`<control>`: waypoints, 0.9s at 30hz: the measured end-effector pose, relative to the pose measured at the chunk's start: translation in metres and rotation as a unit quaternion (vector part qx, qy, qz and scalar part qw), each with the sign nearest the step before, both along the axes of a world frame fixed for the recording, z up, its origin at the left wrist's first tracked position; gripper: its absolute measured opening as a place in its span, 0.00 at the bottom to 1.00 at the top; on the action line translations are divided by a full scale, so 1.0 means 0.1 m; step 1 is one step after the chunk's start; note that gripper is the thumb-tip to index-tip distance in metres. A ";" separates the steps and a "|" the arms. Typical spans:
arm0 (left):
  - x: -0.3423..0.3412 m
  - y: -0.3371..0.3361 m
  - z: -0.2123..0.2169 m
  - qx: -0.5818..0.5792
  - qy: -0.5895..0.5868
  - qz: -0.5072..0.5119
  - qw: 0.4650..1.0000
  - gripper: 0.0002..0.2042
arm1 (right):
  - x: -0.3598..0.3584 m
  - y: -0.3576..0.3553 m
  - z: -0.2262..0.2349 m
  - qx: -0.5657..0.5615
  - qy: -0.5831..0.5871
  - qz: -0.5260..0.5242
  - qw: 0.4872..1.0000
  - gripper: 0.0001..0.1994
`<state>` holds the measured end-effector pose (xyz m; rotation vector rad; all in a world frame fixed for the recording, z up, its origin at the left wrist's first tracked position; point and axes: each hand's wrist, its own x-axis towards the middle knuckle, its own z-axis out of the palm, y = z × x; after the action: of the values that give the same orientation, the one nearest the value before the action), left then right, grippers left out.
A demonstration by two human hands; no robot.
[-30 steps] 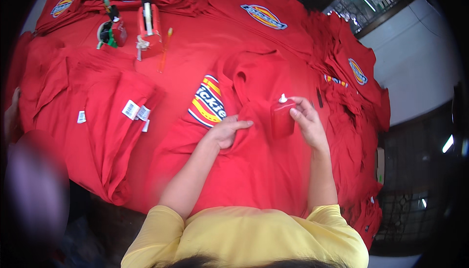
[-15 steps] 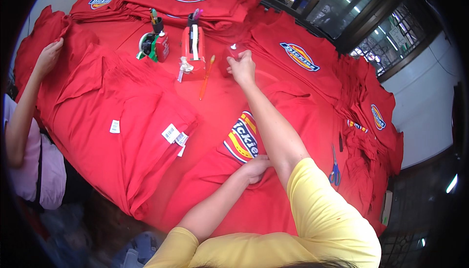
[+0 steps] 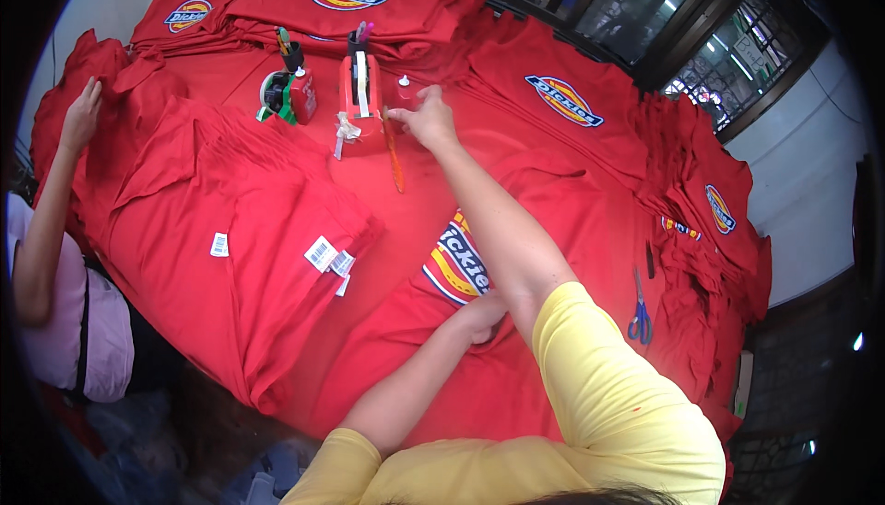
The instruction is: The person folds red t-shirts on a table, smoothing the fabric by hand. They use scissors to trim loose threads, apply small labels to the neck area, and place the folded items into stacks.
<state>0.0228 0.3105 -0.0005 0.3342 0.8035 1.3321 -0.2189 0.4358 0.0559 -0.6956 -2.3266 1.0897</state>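
My right hand (image 3: 424,120) reaches over the far part of the table, thumb and forefinger apart. Its thumb is right beside the upper end of a slim orange stick-like tool (image 3: 395,159); whether they touch is unclear. Just beyond the fingers stands a small red bottle (image 3: 404,92) with a white tip. My left hand (image 3: 484,314) is at a red T-shirt (image 3: 387,344), below its large printed logo. Its fingers are hidden by the fabric and my right arm.
Behind the tool stand a red tape dispenser (image 3: 359,90) and a green tape holder (image 3: 278,95) with pens. Stacked red shirts (image 3: 346,12) line the far side. Blue-handled scissors (image 3: 640,321) lie at the right. At the left, another person's hand (image 3: 83,113) touches red shirts.
My right hand has let go of the red bottle, now standing farther left, and moved left towards the orange tool. My left hand stays at the shirt. The other person's hand has shifted slightly.
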 end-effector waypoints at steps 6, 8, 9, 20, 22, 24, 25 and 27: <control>-0.09 -0.07 -0.04 0.047 -0.109 0.023 0.993 0.19 | 1.69 0.01 0.86 0.100 -0.110 0.193 0.970 0.18; -0.07 -0.08 0.14 0.058 -0.136 0.020 0.989 0.17 | 2.63 0.15 0.97 0.180 -0.196 0.080 0.961 0.24; -0.06 -0.09 0.18 0.071 -0.151 0.025 0.986 0.17 | 3.05 0.21 0.95 0.147 -0.234 0.047 0.960 0.26; 0.17 -0.09 0.54 0.010 0.278 0.083 0.957 0.18 | 3.89 -0.37 0.04 -0.460 0.195 -0.084 0.862 0.14; 0.28 -0.11 0.61 0.029 0.224 0.121 0.967 0.18 | 3.91 -0.38 0.04 -0.451 0.198 -0.105 0.864 0.15; 0.44 -0.12 0.66 0.033 0.126 0.201 0.971 0.17 | 3.90 -0.38 0.05 -0.375 0.157 -0.129 0.905 0.16; 0.49 -0.11 0.69 0.034 0.076 0.242 0.967 0.17 | 3.89 -0.38 0.05 -0.299 0.112 -0.142 0.937 0.16; 0.49 0.02 0.55 0.120 -0.061 0.204 0.970 0.16 | 3.83 -0.41 0.06 -0.087 0.080 -0.132 0.984 0.14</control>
<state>0.0713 0.3127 0.0541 0.2814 0.6251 1.8268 0.1644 0.3949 0.0623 -0.9171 -1.9560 1.1878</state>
